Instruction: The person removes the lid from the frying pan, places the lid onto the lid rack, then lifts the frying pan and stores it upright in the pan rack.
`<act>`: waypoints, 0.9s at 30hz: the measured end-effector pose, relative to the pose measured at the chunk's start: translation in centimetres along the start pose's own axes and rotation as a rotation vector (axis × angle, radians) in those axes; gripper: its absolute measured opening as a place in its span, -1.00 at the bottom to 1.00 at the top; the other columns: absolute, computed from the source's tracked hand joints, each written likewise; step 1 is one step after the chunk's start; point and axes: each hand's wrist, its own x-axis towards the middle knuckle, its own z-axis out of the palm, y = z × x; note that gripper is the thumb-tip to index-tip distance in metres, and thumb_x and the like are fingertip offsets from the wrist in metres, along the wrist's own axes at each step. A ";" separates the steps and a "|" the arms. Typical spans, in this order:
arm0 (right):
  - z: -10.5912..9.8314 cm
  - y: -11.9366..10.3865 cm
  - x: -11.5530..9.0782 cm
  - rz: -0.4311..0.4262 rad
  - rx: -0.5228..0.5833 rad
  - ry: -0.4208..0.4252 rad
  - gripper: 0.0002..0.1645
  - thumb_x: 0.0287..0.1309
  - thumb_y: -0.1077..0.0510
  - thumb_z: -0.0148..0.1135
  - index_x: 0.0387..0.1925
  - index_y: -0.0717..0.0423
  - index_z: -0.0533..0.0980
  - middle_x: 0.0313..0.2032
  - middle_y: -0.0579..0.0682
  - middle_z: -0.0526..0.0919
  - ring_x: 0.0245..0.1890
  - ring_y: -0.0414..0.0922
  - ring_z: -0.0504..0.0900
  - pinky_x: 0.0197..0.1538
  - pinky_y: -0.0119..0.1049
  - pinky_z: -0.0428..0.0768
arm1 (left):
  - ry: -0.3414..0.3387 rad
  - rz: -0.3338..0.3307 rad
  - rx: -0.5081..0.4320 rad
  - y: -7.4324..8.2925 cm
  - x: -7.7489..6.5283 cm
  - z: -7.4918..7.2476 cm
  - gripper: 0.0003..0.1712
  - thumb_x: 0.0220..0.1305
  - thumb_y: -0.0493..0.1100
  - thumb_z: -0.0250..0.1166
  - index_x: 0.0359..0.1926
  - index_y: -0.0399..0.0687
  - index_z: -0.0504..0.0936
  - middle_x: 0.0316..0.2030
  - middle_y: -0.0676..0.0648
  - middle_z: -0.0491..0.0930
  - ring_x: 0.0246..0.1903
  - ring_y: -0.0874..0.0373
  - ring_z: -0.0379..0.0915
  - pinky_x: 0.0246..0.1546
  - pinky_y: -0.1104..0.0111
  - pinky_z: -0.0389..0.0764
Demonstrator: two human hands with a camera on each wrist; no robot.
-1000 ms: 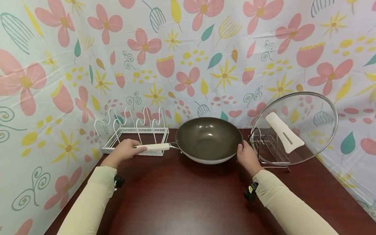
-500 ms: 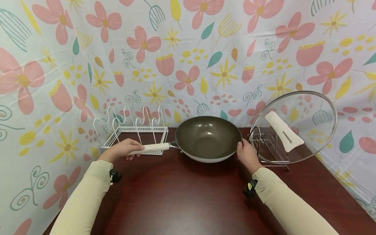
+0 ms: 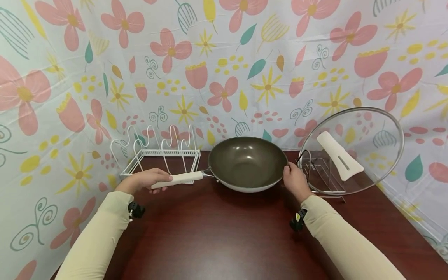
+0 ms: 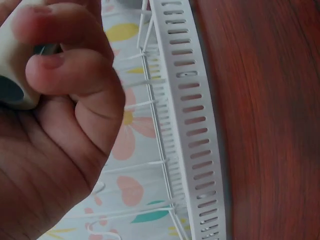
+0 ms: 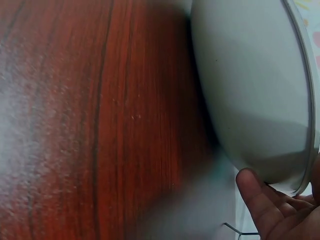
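Observation:
A wok (image 3: 246, 165) with a dark inside and a pale outside sits in the middle, near the back of the table. My left hand (image 3: 145, 181) grips its cream handle (image 3: 183, 177), thumb on top. In the left wrist view, fingertips curl round the end of the handle (image 4: 17, 70). On the opposite side my right hand (image 3: 295, 181) holds the wok's rim, thumb at the edge. The right wrist view has the fingers of the right hand (image 5: 280, 215) against the pale underside of the wok (image 5: 250, 85).
Behind the left hand stands a white wire rack (image 3: 168, 153) with a slotted edge. To the right, a large glass lid (image 3: 376, 155) with a cream handle leans in a metal stand (image 3: 320, 167) close to my right hand. Flowered cloth (image 3: 224, 58) hangs behind the dark red table (image 3: 224, 233).
My left hand has slid outward along the handle towards its end, and its fingers now show below the handle. The right hand keeps its hold; the wok stays nearly still.

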 end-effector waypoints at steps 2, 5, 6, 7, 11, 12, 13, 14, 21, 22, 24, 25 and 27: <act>0.1 0.0 0.3 0.003 0.001 0.006 -0.39 0.57 0.11 -0.33 0.40 0.47 0.22 0.20 0.49 0.46 0.17 0.37 0.48 0.23 0.26 0.39 | -0.036 0.008 -0.021 0.0 0.0 0.0 -0.51 0.53 0.01 0.05 0.02 -0.40 0.57 -0.54 -0.05 0.55 -0.71 0.22 0.38 -0.69 0.41 0.36; 0.2 -0.1 0.6 0.002 -0.001 0.011 -0.39 0.56 0.10 -0.31 0.38 0.46 0.24 0.22 0.49 0.45 0.21 0.37 0.45 0.26 0.25 0.38 | -0.081 0.007 -0.050 -0.1 -0.2 0.0 -0.55 0.53 0.00 0.03 -0.05 -0.35 0.58 -0.55 -0.04 0.52 -0.71 0.22 0.39 -0.68 0.40 0.35; 0.2 -0.1 0.7 0.002 -0.001 0.013 -0.40 0.56 0.11 -0.30 0.38 0.47 0.25 0.21 0.49 0.46 0.21 0.37 0.45 0.26 0.25 0.37 | -0.093 0.003 -0.063 -0.1 -0.2 0.1 -0.56 0.53 0.00 0.03 -0.07 -0.34 0.57 -0.55 -0.04 0.51 -0.71 0.22 0.39 -0.68 0.41 0.35; 0.2 -0.2 0.8 0.003 0.001 0.009 -0.40 0.56 0.10 -0.30 0.38 0.47 0.25 0.20 0.49 0.47 0.19 0.37 0.47 0.26 0.24 0.38 | -0.105 -0.004 -0.075 -0.1 -0.3 0.1 -0.58 0.53 0.00 0.02 -0.09 -0.32 0.57 -0.56 -0.04 0.50 -0.70 0.22 0.39 -0.68 0.41 0.34; 0.3 0.0 1.4 0.006 -0.009 -0.001 -0.40 0.55 0.11 -0.29 0.37 0.48 0.24 0.15 0.49 0.50 0.11 0.37 0.53 0.23 0.23 0.41 | -0.143 -0.026 -0.115 0.0 -0.5 0.4 -0.60 0.54 0.00 0.00 -0.10 -0.30 0.50 -0.57 -0.02 0.46 -0.70 0.22 0.37 -0.68 0.42 0.31; 0.3 0.0 1.5 0.008 -0.017 -0.002 -0.40 0.55 0.11 -0.29 0.37 0.47 0.24 0.15 0.49 0.50 0.12 0.37 0.53 0.23 0.23 0.41 | -0.152 -0.025 -0.124 0.0 -0.6 0.5 -0.60 0.55 -0.01 -0.01 -0.08 -0.32 0.49 -0.57 -0.02 0.45 -0.70 0.22 0.36 -0.68 0.43 0.30; 0.3 0.1 1.6 0.012 -0.021 -0.005 -0.39 0.56 0.10 -0.30 0.38 0.47 0.24 0.16 0.49 0.49 0.12 0.37 0.52 0.24 0.23 0.40 | -0.160 -0.026 -0.132 0.1 -0.7 0.6 -0.59 0.55 0.00 -0.01 -0.07 -0.33 0.47 -0.57 -0.01 0.45 -0.69 0.22 0.35 -0.67 0.43 0.29; 0.3 0.2 1.7 0.013 -0.028 -0.005 -0.39 0.56 0.10 -0.30 0.38 0.47 0.24 0.19 0.49 0.47 0.16 0.37 0.49 0.25 0.23 0.39 | -0.170 -0.024 -0.137 0.2 -0.7 0.7 -0.59 0.56 0.00 -0.02 -0.05 -0.33 0.45 -0.56 0.00 0.44 -0.69 0.22 0.34 -0.67 0.42 0.28; 0.0 0.7 1.9 0.034 -0.004 -0.005 -0.38 0.58 0.06 -0.24 0.37 0.49 0.23 0.18 0.50 0.47 0.14 0.36 0.52 0.23 0.23 0.41 | -0.204 -0.022 -0.171 0.7 -1.0 1.8 -0.55 0.56 0.01 -0.07 -0.07 -0.39 0.36 -0.56 0.00 0.43 -0.67 0.22 0.33 -0.64 0.41 0.25; -0.1 0.8 1.8 0.035 0.009 0.001 -0.38 0.57 0.04 -0.21 0.37 0.48 0.24 0.15 0.50 0.49 0.08 0.33 0.56 0.20 0.21 0.44 | -0.200 -0.028 -0.175 0.8 -1.1 2.0 -0.56 0.56 0.01 -0.06 -0.07 -0.38 0.36 -0.56 -0.01 0.44 -0.66 0.22 0.34 -0.64 0.41 0.27; -0.1 0.8 1.8 0.042 0.043 0.009 -0.38 0.56 0.03 -0.16 0.37 0.45 0.25 0.10 0.48 0.55 -0.10 0.25 0.68 0.13 0.15 0.51 | -0.207 -0.037 -0.180 0.9 -1.2 2.3 -0.55 0.55 0.01 -0.06 -0.06 -0.40 0.35 -0.56 -0.01 0.45 -0.66 0.21 0.34 -0.63 0.41 0.30; -0.1 0.8 1.7 0.046 0.071 0.005 -0.38 0.55 0.02 -0.14 0.37 0.44 0.25 0.08 0.48 0.56 -0.20 0.21 0.72 0.07 0.12 0.57 | -0.215 -0.037 -0.178 0.9 -1.2 2.5 -0.55 0.56 0.01 -0.07 -0.06 -0.40 0.35 -0.56 -0.01 0.45 -0.66 0.21 0.35 -0.63 0.41 0.31; 0.0 0.8 1.7 0.055 0.133 -0.013 -0.37 0.54 0.02 -0.10 0.39 0.42 0.23 0.07 0.49 0.57 -0.37 0.10 0.75 -0.08 0.05 0.67 | -0.231 -0.035 -0.187 1.0 -1.3 2.8 -0.54 0.56 0.01 -0.06 -0.05 -0.42 0.34 -0.56 0.00 0.46 -0.66 0.21 0.35 -0.63 0.41 0.32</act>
